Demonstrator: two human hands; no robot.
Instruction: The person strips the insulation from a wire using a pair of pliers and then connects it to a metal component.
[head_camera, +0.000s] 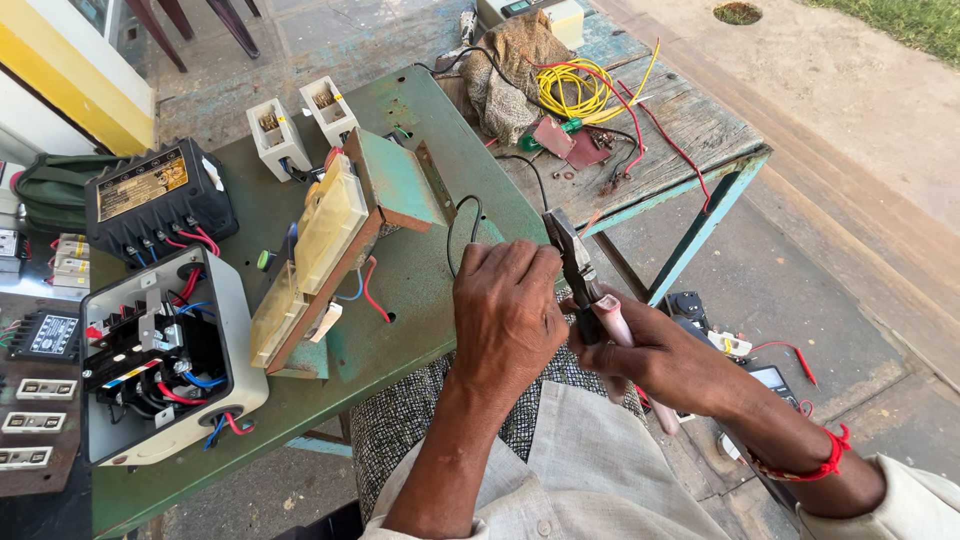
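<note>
I see the pliers (575, 270) in the right hand (655, 355), which is clamped on their pink grips, nose up just beside the left hand (510, 310). That left hand is closed, pinching a thin black wire (462, 225) that loops away over the green worktop (420, 290). The open switch box (165, 350) sits well to its left. My worry: the fingers sit so near the nose that a slip could nip them.

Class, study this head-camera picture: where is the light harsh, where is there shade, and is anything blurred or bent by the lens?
Head view: hard sun bleaches the ground at top right; the green table and both hands, left and right, lie in even shade; the pliers are sharp, with no motion blur; the wide lens bows the table edges near the frame's borders.
</note>
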